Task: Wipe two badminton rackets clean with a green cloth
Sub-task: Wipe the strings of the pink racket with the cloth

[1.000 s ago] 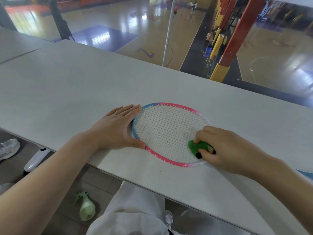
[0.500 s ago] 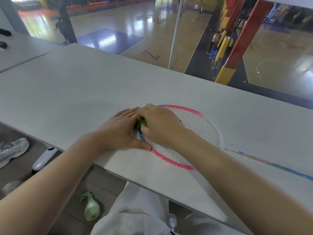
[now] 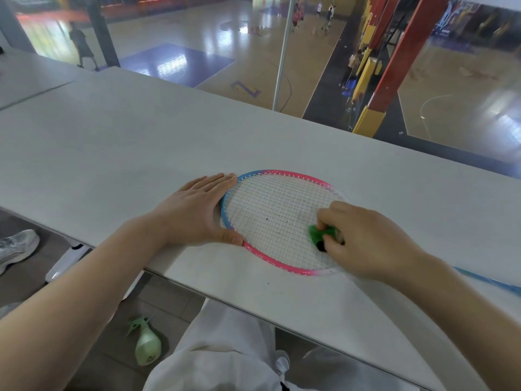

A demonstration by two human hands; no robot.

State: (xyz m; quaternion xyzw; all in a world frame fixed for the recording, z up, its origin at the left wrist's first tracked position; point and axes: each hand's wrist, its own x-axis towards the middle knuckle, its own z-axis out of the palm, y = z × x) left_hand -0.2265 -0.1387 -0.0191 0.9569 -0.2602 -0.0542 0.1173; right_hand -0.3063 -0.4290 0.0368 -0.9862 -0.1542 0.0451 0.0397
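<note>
Since half a second ago, the right hand [image 3: 366, 241] has swept back across the strings, from beside the left hand to the side of the racket head nearest the shaft. It is curled around a small green cloth [image 3: 320, 232], pinching it and pressing it down onto the strings there. One badminton racket [image 3: 270, 221] lies flat on the pale grey counter [image 3: 112, 153], close to its near edge; the frame is pink with a blue stretch at the left, and a few dark specks show on the white strings. Its thin blue shaft [image 3: 485, 280] runs off to the right, partly hidden behind the right forearm. The left hand [image 3: 197, 213] lies flat, fingers straight and together, palm down on the counter, with its thumb and the edge of its palm against the blue part of the frame, gripping nothing. Below the counter edge are the person's white trousers [image 3: 225, 354], a pale green spray bottle [image 3: 146, 345] lying on the tiled floor, and a grey shoe [image 3: 17, 246] at far left. Beyond the counter, a sports hall floor lies far below.
</note>
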